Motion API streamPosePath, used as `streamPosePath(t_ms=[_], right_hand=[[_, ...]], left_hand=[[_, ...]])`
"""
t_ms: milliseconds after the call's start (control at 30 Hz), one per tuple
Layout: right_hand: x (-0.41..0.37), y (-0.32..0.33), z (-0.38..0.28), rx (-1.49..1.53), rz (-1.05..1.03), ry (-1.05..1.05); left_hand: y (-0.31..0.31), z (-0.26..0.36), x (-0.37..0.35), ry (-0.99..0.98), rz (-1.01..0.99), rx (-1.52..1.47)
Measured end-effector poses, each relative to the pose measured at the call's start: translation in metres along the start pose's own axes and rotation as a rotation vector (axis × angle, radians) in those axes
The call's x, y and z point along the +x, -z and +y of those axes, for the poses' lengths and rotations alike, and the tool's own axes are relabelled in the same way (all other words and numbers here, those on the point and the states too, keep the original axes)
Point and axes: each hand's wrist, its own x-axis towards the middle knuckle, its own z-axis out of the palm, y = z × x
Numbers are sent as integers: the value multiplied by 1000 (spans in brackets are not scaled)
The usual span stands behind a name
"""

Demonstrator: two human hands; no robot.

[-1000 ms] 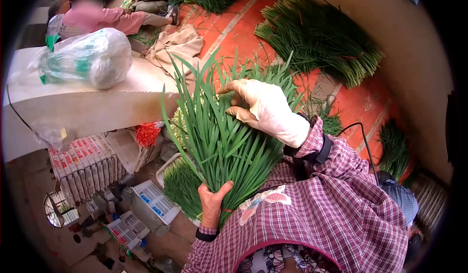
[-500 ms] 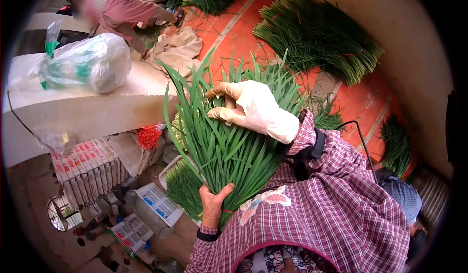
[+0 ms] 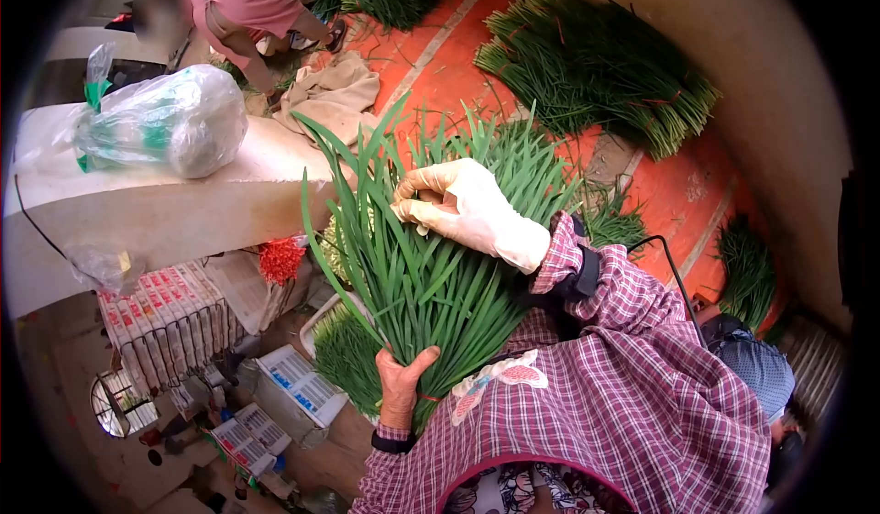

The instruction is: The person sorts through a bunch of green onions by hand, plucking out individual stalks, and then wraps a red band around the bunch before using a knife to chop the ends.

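Observation:
A large bunch of garlic chives point(image 3: 431, 285), green flat leaves fanned out, lies slanted against my plaid-clad front. My left hand point(image 3: 400, 381), bare, is closed around the lower part of the bunch, its thumb across the stems. A red band shows around the stems just beside it. Above the leaves is my right hand point(image 3: 477, 211) in a pale glove, with thumb and forefinger pinched together at the leaves. What sits between those fingertips is too small to make out.
Several chive piles point(image 3: 596, 69) lie on the orange floor point(image 3: 440, 42). A plastic-wrapped bundle point(image 3: 165, 120) rests on a white ledge point(image 3: 284, 161) at left. Below are a basket of chives point(image 3: 346, 353), red ties point(image 3: 280, 259) and stacked boxes point(image 3: 170, 317). Another person point(image 3: 243, 5) bends at upper left.
My right thumb and forefinger have closed from a gap into a pinch, and that hand has shifted slightly down. My left hand stays put. The other person has leaned and moved an arm.

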Motion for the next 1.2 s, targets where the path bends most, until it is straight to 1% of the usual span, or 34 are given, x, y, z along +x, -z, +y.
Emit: streamPosePath(t_ms=[33,67,133,167,200,267,300,333,367,400,433,467,500,533,600,633,667,733,800,867,933,967,1000,1067,1100,1133,1200], right_hand=[[-1,-3,4,71,45,-3],[-3,-6,5,71,46,-3],[-5,-11,6,20,175,61],[-3,-15,14,-221,326,252],[-1,-17,18,-221,326,252],[5,-18,27,-359,423,376],[8,-20,35,-350,458,394],[12,-10,35,-401,531,376],[22,9,36,-257,649,234],[35,39,40,-241,788,254],[40,71,37,-255,845,257],[47,92,37,-118,905,361],[48,115,41,-271,915,338],[45,133,44,-476,874,354],[28,146,37,-591,619,64],[24,150,60,-722,617,166],[11,144,55,-762,610,184],[-8,127,40,-807,585,320],[-20,101,26,-850,418,408],[-23,65,18,-796,248,519],[-21,37,22,-739,105,669],[-22,28,26,-730,44,696],[-24,20,37,-770,-24,690],[-38,16,62,-851,-290,480],[-47,13,74,-843,-314,444],[-57,11,82,-833,-340,407],[-68,6,83,-813,-342,382]], left_hand=[[1,-1,1,6,-1,-8],[1,-1,1,12,-3,-16],[-1,0,2,20,-5,-24],[-2,1,3,30,-8,-32],[-2,0,4,30,-8,-32],[-1,-4,6,12,-22,-15],[-2,-3,5,15,-24,-14],[-3,-2,5,23,-27,-36],[-4,-3,5,33,-29,-60],[-3,-4,4,37,-33,-59],[1,-6,3,52,0,-96],[5,-9,1,69,38,-137],[7,-9,2,80,50,-155],[10,-11,4,81,54,-159],[16,-15,9,87,126,-194],[18,-16,11,111,141,-214],[18,-16,13,114,137,-214],[17,-14,16,99,138,-254],[19,-14,16,115,135,-233],[20,-16,17,115,110,-232],[23,-18,16,107,111,-231],[25,-20,15,100,115,-238],[28,-20,14,97,118,-234],[39,-22,9,97,187,-413],[52,-25,10,81,113,-441],[61,-33,11,81,129,-442],[76,-43,13,110,109,-562]])
